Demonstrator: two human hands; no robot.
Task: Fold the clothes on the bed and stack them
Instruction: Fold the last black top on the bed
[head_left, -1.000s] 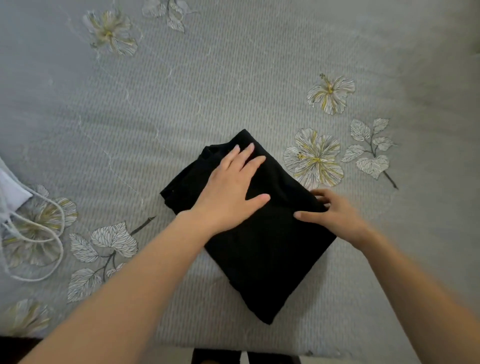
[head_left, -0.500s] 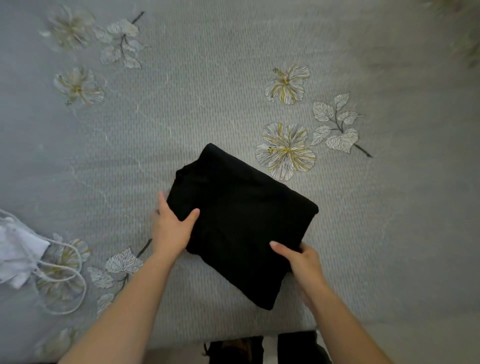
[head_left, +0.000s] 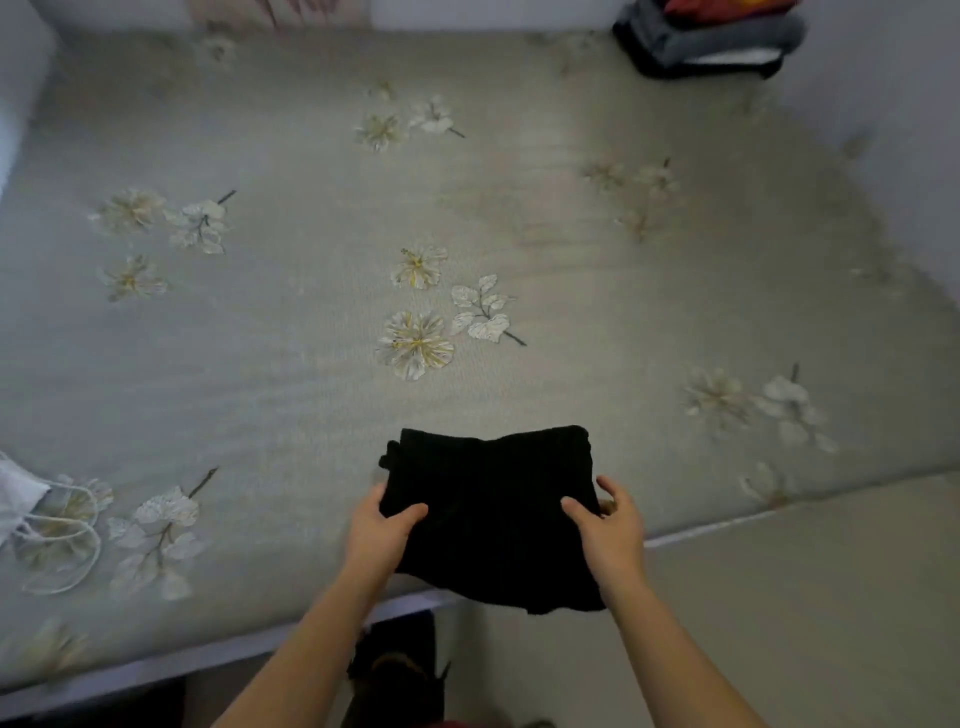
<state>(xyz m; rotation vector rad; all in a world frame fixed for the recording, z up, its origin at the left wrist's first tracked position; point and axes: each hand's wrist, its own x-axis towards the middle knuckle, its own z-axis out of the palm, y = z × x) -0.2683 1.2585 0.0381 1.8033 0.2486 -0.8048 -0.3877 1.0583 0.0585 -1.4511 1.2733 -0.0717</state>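
A folded black garment is held over the near edge of the bed, lifted off the cover. My left hand grips its left side, thumb on top and fingers underneath. On the garment's right side my right hand grips the same way. A stack of folded clothes, grey and dark with something red on top, sits at the bed's far right corner.
The bed cover is grey with flower prints. A white cloth item with cord loops lies at the left edge. The floor shows at the lower right, beside the bed. A wall rises on the right.
The black garment lay on the bed a second ago under my left palm. Both hands then took its sides and raised it toward me. The view has pulled back, showing the far stack.
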